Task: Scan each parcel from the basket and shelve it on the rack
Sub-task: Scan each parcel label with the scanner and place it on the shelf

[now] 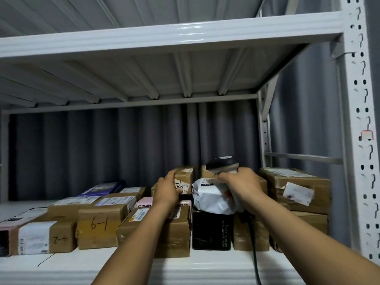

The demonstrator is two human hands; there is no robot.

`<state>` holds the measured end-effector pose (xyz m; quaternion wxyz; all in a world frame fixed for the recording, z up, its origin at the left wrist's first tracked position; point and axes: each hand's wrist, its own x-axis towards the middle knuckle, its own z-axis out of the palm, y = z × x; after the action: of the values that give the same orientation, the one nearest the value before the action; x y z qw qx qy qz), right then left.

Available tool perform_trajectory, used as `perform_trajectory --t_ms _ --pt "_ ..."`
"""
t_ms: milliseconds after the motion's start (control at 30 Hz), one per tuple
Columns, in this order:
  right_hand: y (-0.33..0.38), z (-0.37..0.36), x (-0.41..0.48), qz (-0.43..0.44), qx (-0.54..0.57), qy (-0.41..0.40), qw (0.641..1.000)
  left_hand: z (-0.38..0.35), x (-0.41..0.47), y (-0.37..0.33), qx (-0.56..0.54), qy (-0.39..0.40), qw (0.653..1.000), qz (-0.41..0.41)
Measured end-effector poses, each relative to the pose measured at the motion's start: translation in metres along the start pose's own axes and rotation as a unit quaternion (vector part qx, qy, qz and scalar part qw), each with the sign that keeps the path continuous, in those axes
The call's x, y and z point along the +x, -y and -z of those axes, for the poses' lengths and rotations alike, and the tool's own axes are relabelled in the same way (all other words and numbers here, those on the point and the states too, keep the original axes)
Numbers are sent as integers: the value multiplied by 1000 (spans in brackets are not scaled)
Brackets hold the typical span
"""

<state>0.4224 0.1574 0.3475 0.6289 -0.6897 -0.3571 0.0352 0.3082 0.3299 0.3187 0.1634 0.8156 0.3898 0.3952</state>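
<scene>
**Two hands at a crowded parcel shelf**

A small brown cardboard parcel (185, 177) with a white label stood on top of other boxes, towards the back of the white metal rack shelf (205, 270). The left hand (167, 189) gripped its left side, fingers curled round it. Just to the right, the right hand (242, 182) clasped a black and grey handheld scanner (223, 163) (its black cable (256, 254) hung past the shelf front) above a crumpled white plastic mailer (211, 198) lying on a black box (211, 231). Brown cartons (98, 227) filled the shelf on both sides, and a dark grey curtain (102, 151) hung behind.
</scene>
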Motion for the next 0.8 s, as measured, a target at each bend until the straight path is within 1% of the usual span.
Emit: perform_trajectory --t_ms 100,233,467,600,800 --pt "2 -2 -1 -3 -18 -1 1000 -1 4 0 30 8 999 -10" --pt "8 4 -9 5 -54 -1 999 6 2 0 42 10 999 -8" --pt "27 17 -44 13 -63 13 998 48 -28 -3 91 6 995 -29" --pt "28 22 -78 20 -48 38 998 71 -67 1 101 20 993 -60" --pt "10 26 -166 -34 12 127 991 88 -161 14 113 25 990 -77"
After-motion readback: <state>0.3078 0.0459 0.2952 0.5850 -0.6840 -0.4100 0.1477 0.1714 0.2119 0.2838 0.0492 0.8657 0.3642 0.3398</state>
